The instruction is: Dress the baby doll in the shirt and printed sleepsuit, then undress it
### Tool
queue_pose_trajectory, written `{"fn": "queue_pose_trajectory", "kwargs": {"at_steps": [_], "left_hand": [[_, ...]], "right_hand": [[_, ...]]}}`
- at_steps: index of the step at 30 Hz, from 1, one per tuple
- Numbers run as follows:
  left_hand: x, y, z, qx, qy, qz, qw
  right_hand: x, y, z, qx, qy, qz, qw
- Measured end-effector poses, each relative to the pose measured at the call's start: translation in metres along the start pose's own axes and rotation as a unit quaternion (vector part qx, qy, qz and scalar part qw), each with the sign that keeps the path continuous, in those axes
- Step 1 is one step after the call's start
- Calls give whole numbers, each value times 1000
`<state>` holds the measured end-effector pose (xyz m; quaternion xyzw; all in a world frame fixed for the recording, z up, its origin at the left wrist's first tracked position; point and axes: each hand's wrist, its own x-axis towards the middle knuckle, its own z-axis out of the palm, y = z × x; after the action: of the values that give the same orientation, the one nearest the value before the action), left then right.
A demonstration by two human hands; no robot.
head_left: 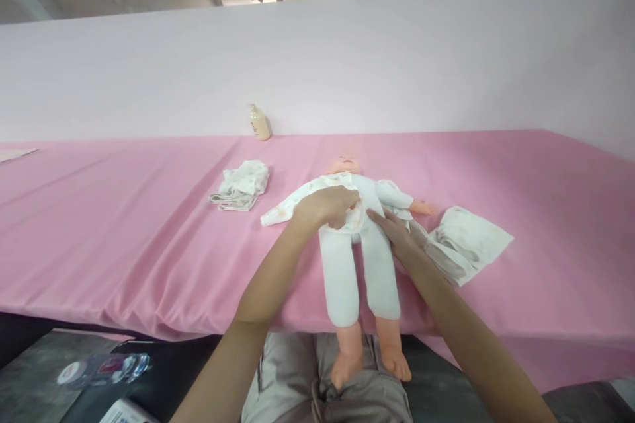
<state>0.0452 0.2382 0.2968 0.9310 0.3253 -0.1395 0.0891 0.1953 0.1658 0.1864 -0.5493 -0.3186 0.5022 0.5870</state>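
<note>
A baby doll (338, 277) with a white cloth body lies on its back, its bare feet past the table's front edge. A white patterned baby shirt (302, 195) covers the arm on the left and part of the chest; more of its cloth shows by the other arm, which is bare of the sleeve. My left hand (330, 206) is closed on the shirt front over the doll's belly, fingertips partly hidden. Resting against the doll's hip, my right hand (397, 228) has its fingers stretched out, beside the loose shirt cloth.
Folded white cloth (243, 185) lies on the left of the pink tablecloth (149, 231). Another white cloth (469, 241) lies right of the doll. A pump bottle (259, 123) stands against the white wall. Below the table edge is a plastic bottle (104, 370).
</note>
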Motion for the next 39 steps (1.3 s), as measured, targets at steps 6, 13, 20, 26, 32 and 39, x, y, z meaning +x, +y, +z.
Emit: {"fn": "queue_pose_trajectory", "kwargs": {"at_steps": [6,13,20,26,32,39], "left_hand": [[-11,-14,-13,-55,10,-27,998],[-16,-21,-17,-101,-9,-85,991],[-15,-18,-15,-66,14,-38,997],[-22,-15,-19,-151,-44,130,979],[-10,-13,-17,-158,110,52,980],[44,-28,8,8,223,-132,966]], "right_hand": [[9,6,-3,34,13,24,999],[12,6,-4,60,-1,49,997],[10,4,-4,63,0,56,996],[14,6,-7,68,-11,54,996],[3,1,1,28,-14,20,999],[-6,-1,5,-45,-72,-22,996]]}}
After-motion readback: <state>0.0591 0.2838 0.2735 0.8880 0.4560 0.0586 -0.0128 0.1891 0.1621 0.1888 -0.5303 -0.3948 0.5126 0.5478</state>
